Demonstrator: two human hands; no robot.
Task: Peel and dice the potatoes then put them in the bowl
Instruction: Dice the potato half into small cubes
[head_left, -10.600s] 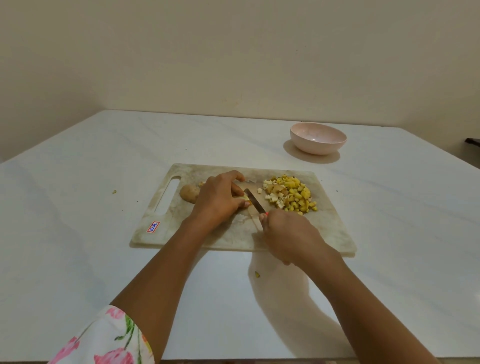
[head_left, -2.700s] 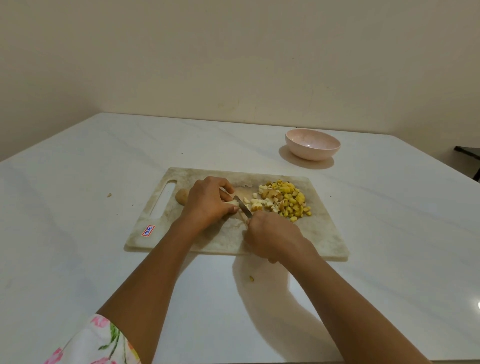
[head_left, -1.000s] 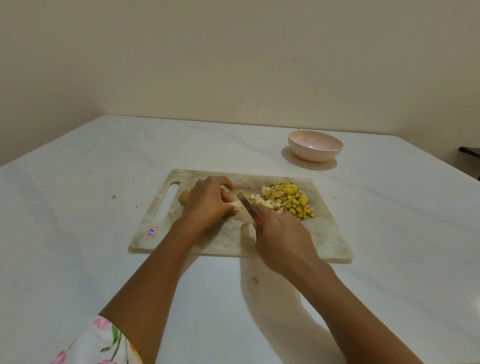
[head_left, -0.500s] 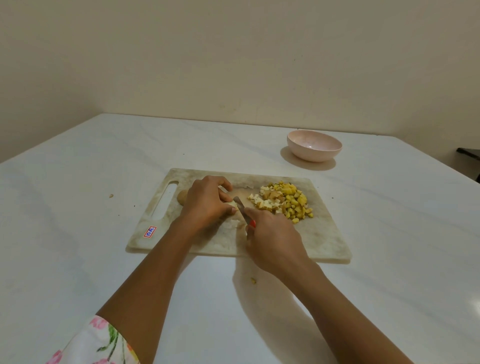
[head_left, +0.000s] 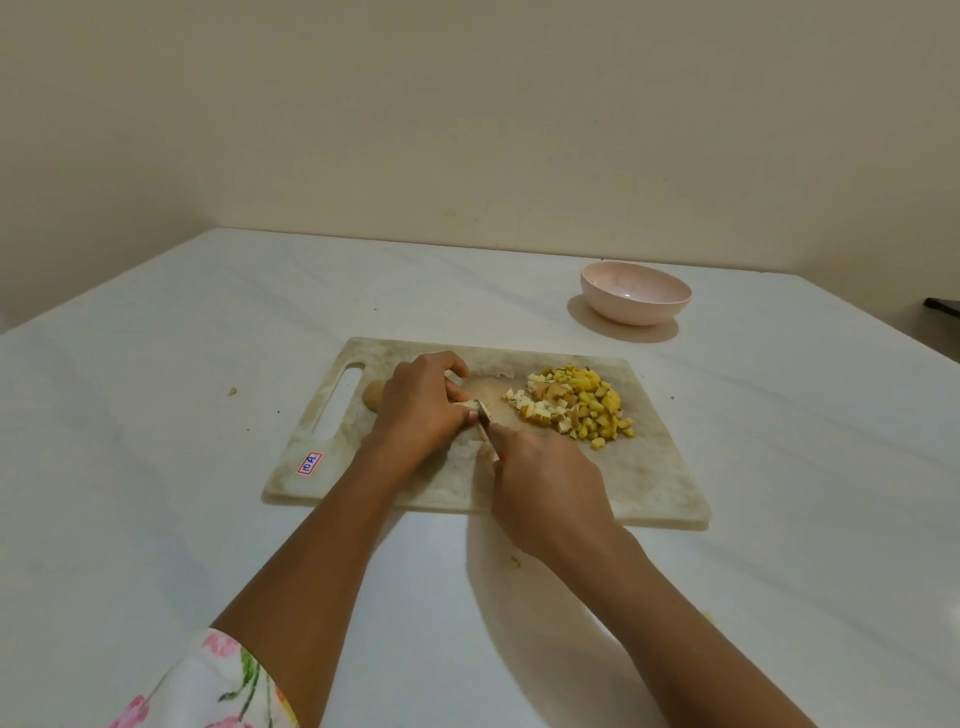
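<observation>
Potato piece: the potato piece (head_left: 470, 404) lay mid-way along the cutting board (head_left: 649, 483), seemingly lengthwise left-right, mostly hidden.
Left hand: your left hand (head_left: 421, 410) curled over it, pinning it down.
Right hand: your right hand (head_left: 545, 488) gripped the knife (head_left: 484, 423), just near-right of the piece.
Blade: it pointed far, crossing the piece's right end beside your left fingertips.
Dice: the diced pile (head_left: 576, 408) sat to the right; the bowl (head_left: 636, 299) stood far-right, well apart.
</observation>
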